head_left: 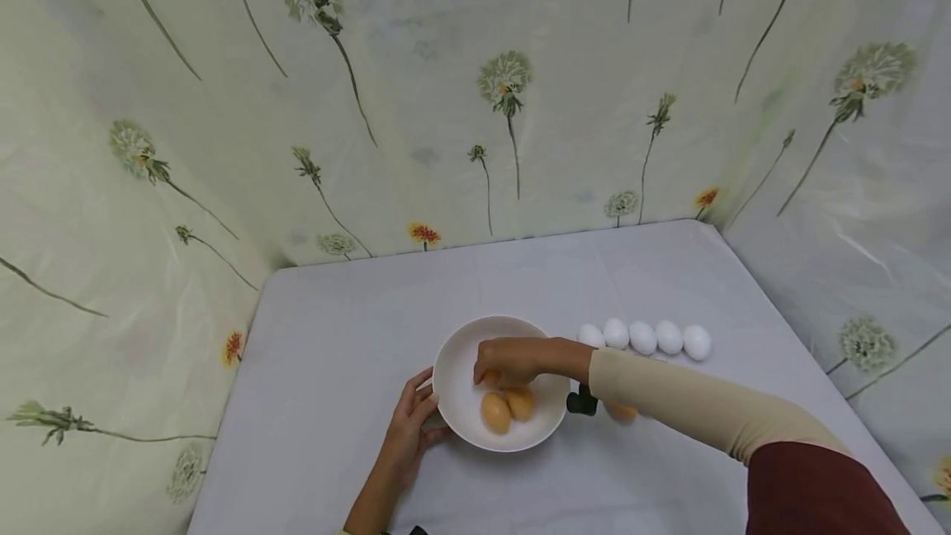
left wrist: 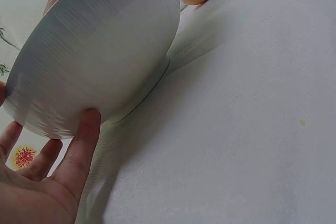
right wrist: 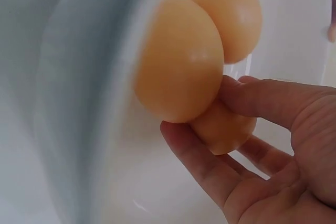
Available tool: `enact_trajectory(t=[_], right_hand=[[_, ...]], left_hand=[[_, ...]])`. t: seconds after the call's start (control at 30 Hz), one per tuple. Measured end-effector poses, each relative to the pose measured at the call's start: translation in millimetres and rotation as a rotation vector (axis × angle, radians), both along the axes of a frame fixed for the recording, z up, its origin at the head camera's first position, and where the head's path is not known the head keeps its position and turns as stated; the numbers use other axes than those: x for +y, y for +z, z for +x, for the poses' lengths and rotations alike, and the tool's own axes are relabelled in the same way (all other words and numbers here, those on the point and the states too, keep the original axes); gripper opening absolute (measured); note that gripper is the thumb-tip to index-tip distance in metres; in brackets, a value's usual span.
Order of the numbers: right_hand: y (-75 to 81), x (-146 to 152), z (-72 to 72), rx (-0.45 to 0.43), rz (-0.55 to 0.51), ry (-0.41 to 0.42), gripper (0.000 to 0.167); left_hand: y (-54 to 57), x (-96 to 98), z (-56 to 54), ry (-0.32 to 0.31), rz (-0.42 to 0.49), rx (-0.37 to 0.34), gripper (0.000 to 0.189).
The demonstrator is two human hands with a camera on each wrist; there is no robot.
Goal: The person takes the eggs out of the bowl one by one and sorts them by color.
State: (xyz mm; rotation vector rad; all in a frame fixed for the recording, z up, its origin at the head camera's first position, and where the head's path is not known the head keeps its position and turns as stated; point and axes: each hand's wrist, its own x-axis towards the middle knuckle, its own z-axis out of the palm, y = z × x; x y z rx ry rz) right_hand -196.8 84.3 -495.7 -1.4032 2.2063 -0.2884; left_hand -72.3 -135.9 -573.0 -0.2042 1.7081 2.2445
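A white bowl stands on the table, with brown eggs inside it. My right hand reaches into the bowl and holds one brown egg between thumb and fingers. Beside that egg, two more brown eggs lie together on the bowl's floor. At the bowl's left side is my left hand; its extended, spread fingers touch the outer wall. In the head view my right hand partly covers the egg it holds.
Several white eggs lie in a row right of the bowl, behind the right forearm. Under that forearm another brown egg is partly hidden on the white-covered table. A flower-patterned curtain surrounds the table's back and sides.
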Motion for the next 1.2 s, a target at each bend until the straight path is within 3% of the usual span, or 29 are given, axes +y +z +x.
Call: enact_trajectory(t=[0.2,0.47,0.7,1.2], right_hand=[[7.4,3.1,-3.7,-0.04,0.003,-0.06,0.035],[20.1,14.6,-7.3,-0.046,-0.064,-0.065,0.038],[33.3,27.4,-8.5,-0.109,-0.081,-0.117,0.038],[58.7,67.4,-2.2,-0.34,-0.153,-0.347,0.04]], left_hand=[[-1.7,-0.7,0.0,-0.007,0.012,0.016,0.057],[-1.7,0.8,0.7,-0.002,0.002,0.008,0.056],[-1.7,0.4,0.2,0.002,-0.003,0.013,0.057],[-1.8,0.5,0.9,-0.005,-0.025,0.025,0.055]])
